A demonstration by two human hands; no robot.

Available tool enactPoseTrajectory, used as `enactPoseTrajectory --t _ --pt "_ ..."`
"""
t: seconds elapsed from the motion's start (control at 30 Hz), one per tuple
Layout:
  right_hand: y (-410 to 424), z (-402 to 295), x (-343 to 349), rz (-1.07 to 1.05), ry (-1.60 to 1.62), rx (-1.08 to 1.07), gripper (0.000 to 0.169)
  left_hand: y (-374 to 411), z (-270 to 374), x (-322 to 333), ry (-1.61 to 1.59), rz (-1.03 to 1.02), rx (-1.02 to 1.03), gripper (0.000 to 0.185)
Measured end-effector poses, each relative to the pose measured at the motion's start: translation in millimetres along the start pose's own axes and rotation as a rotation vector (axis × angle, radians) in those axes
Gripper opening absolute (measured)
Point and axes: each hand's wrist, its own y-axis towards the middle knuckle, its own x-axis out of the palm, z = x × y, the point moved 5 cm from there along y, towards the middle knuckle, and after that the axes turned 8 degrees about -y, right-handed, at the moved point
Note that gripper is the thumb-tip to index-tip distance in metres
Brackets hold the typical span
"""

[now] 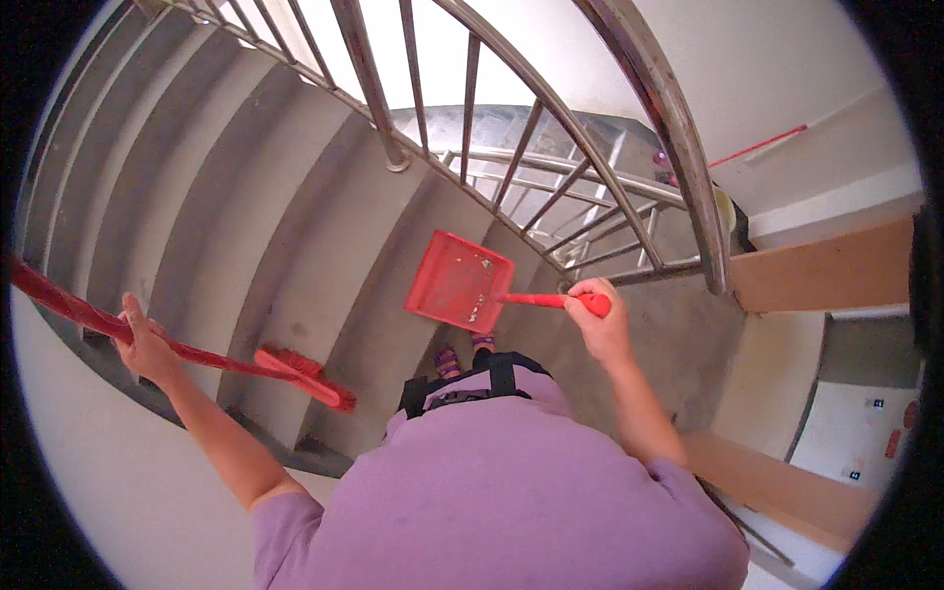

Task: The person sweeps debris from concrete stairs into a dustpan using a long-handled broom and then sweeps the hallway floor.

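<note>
My left hand (147, 348) is around the long handle of a red broom (295, 372), its bristled head over a concrete stair step at the left. My right hand (599, 321) grips the end of the red handle of a plastic dustpan (450, 284). Small pale bits and dust lie in the pan, mostly toward its handle side. The dustpan is in front of my feet, near the foot of the railing; whether it touches the step cannot be told. The broom head and the dustpan are apart.
Concrete stairs (295, 169) run off to the upper left. A metal railing (516, 66) with bars stands ahead, and a lower flight shows through it. White walls flank both sides. Brown wooden boards or frames (818, 265) are at the right.
</note>
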Motion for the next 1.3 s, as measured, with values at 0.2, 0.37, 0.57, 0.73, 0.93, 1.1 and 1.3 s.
enactPoseTrajectory --t 0.2,0.37,0.57,0.73,0.93,1.1,1.3 --pt "-38 19 -25 0.099 0.029 0.139 0.011 12 -8 3 -0.056 -0.045 0.027 0.023" --pt "-54 42 -34 0.159 0.009 0.25 0.012 24 -14 2 -0.016 -0.026 -0.017 0.023" --pt "-55 65 -24 0.171 -0.055 0.367 0.014 45 -12 -16 -0.048 -0.055 0.008 0.025" --pt "-41 112 0 0.131 -0.076 0.362 0.015 35 8 -22 -0.093 -0.037 0.062 0.02" --pt "-21 172 18 0.056 -0.04 0.263 0.014 19 7 -70 -0.147 -0.111 0.143 0.023" --pt "-6 197 32 0.053 0.016 0.178 0.015 -17 16 -92 -0.135 -0.102 0.228 0.026" --pt "-11 182 -1 -0.003 0.183 0.07 0.015 -86 125 -77 -0.09 -0.108 0.467 0.02"
